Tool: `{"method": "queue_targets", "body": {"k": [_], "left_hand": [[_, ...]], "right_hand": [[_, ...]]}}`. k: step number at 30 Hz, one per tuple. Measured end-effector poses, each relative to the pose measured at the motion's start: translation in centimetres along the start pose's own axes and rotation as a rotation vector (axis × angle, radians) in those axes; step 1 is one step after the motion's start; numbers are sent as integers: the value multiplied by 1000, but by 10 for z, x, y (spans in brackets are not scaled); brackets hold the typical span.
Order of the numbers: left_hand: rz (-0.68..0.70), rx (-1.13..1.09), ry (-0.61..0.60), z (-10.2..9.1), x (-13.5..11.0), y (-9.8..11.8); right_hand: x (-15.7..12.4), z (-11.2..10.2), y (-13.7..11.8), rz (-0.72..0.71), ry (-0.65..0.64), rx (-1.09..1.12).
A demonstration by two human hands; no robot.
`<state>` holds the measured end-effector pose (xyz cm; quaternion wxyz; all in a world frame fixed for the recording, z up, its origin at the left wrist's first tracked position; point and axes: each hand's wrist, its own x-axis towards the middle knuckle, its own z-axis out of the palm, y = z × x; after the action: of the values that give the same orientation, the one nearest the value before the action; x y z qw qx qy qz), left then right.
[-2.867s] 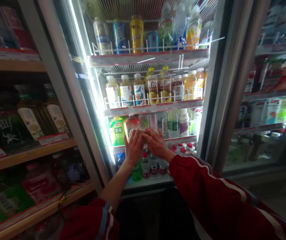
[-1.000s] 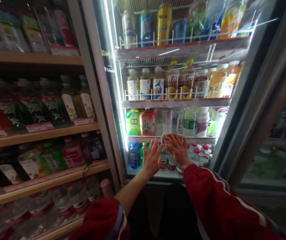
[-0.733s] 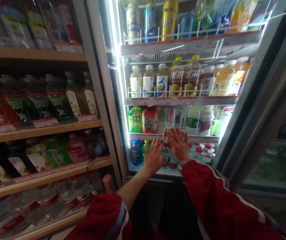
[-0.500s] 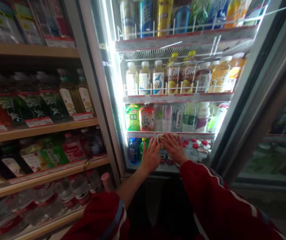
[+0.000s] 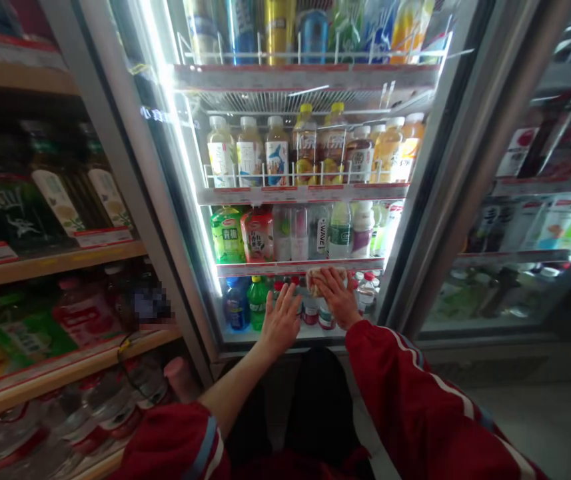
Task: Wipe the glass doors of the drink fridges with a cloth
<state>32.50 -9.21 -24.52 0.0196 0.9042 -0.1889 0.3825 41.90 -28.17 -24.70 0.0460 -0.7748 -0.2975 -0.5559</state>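
Note:
My right hand (image 5: 334, 298) presses a crumpled whitish cloth (image 5: 317, 277) flat against the glass door (image 5: 285, 200) of a lit drinks fridge, low down, level with the red shelf strip. My left hand (image 5: 281, 322) lies open on the same glass just to the left and a little lower, fingers spread, holding nothing. Both arms wear red sleeves with stripes. Behind the glass stand rows of drink bottles (image 5: 275, 230).
Wooden shelves (image 5: 55, 263) with bottles and packs run along the left. The grey door frame (image 5: 445, 193) slants up on the right, with a second glass door (image 5: 530, 220) beyond it. Grey floor (image 5: 540, 427) shows at lower right.
Both hands have slid down the glass from the middle shelf level to the lower shelf strip; the cloth stays under my right hand. The view has shifted to the right.

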Motion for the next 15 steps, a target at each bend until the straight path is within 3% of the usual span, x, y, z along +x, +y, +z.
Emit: {"method": "queue_targets", "body": {"k": [4,6,12,15], "left_hand": [[22,-6,-10,4,4,9],[41,-13,-16,7,6,14],[133,-24,-2,18,7,28],[167,-36,-10,23,7,34]], "right_hand": [[14,-9,33,145,133,-86],[13,-14,46,207,139,-107],[-41,-14,51,226,34,-85],[-51,-15,63,233,46,-81]]}}
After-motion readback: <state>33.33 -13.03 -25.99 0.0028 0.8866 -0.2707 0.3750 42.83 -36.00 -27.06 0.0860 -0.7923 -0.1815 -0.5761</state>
